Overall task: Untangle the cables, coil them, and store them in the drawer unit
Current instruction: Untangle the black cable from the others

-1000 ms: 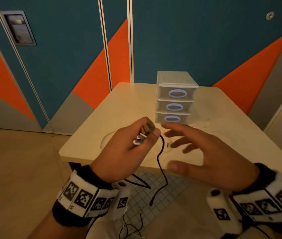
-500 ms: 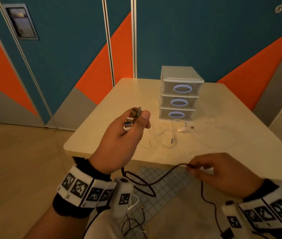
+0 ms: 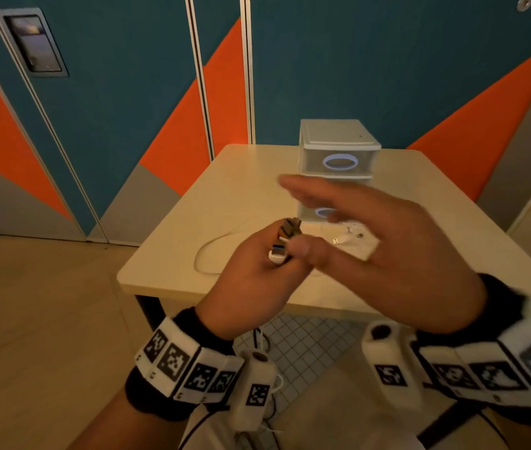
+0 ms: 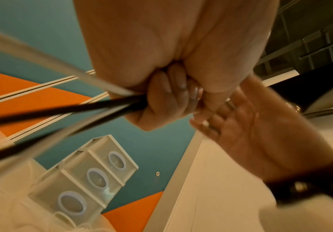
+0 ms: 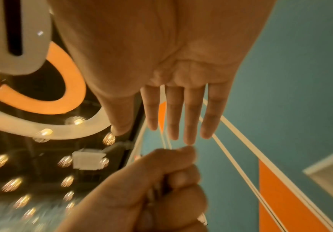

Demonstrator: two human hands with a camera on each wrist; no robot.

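My left hand (image 3: 277, 254) is held up over the table's front edge and grips a bundle of cable plugs (image 3: 288, 233) that stick out of the top of the fist. In the left wrist view, black cables (image 4: 72, 108) and white cables (image 4: 32, 53) run out of that fist (image 4: 169, 100). My right hand (image 3: 316, 206) hovers just right of it, flat, with straight fingers (image 5: 189, 116) and nothing in it. The white three-drawer unit (image 3: 339, 147) stands behind, all drawers closed. A white cable (image 3: 204, 258) and a white USB plug (image 3: 343, 239) lie on the table.
The beige table (image 3: 225, 196) stands against a teal and orange wall. A tiled mat (image 3: 306, 345) lies on the floor under the table's front edge, with thin wires trailing near it.
My right hand, which pinched the black cable low at the right, has let it go, risen and opened beside my left hand. My left hand still holds the plugs.
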